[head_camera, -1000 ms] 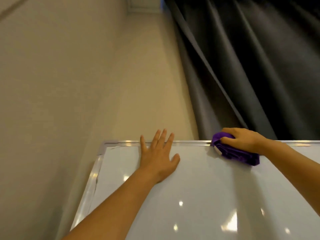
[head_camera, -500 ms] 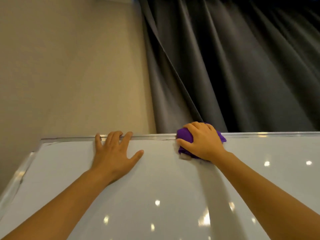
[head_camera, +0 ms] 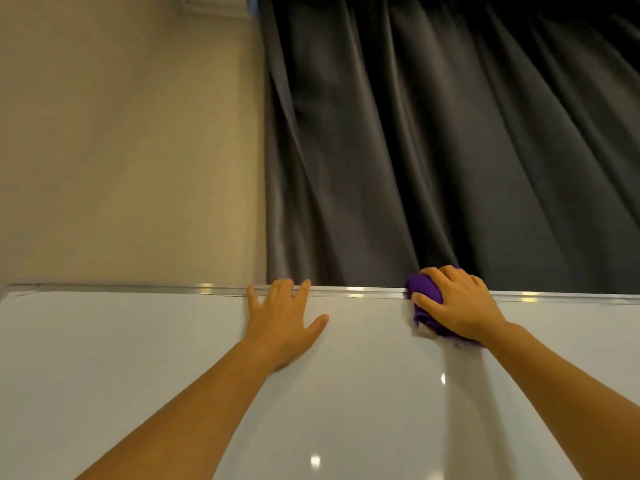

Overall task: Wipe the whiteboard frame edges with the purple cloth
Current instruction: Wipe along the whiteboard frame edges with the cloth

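**Cloth on the top rail, free hand braced beside it**

The right hand (head_camera: 457,304) is clenched around the bunched purple cloth (head_camera: 424,299), pressing it onto the silver top frame edge (head_camera: 363,291) right of the frame's centre; part of the cloth spills down onto the board face. The left hand (head_camera: 282,318) lies released and flat on the whiteboard (head_camera: 156,358) near mid-frame, fingers spread, their tips reaching over the rail, well apart from the cloth. Between the two hands the rail is bare and glints with light spots. Behind the board, a dark pleated curtain (head_camera: 450,133) fills the upper right, hanging close behind the rail where the cloth sits. A beige wall (head_camera: 121,150) takes the upper left.
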### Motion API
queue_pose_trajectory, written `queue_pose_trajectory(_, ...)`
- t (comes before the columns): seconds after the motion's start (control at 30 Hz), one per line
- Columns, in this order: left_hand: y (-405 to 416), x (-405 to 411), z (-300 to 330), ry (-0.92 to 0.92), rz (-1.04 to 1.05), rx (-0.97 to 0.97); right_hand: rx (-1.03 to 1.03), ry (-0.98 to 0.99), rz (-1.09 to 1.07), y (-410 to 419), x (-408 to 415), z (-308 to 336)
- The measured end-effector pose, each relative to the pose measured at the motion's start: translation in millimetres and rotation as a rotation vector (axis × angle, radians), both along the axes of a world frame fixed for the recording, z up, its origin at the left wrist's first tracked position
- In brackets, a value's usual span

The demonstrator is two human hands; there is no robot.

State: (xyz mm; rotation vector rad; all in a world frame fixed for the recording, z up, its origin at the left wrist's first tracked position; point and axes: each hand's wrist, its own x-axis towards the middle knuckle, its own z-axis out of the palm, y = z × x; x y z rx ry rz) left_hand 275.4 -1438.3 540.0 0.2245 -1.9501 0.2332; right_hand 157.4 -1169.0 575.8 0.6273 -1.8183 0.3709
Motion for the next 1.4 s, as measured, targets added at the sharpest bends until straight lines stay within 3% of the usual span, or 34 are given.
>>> queue_pose_trajectory(0.3, -2, -15, -8, 0.132, 0.001, 0.059, -0.187, 0.065, -0.019, -56, 21, -4)
queue_pose_trajectory(0.5, 2, -16, -7, 0.158, 0.027, 0.05, 0.016, 0.179, 0.107, -120, 42, -5)
queue_pose_trajectory(0.93, 47, -63, -6, 0.044, 0.067, 0.122, -0.087, 0.053, 0.019, 59, -59, 2)
queue_pose_trajectory(1.23, 136, -116, -3, 0.043, 0.015, 0.075, -0.159, 0.014, -0.014, 89, -84, 18)
queue_pose_trajectory(1.4, 148, -120, -6, 0.103, 0.078, 0.096, -0.096, 0.211, 0.028, 59, -68, 7)
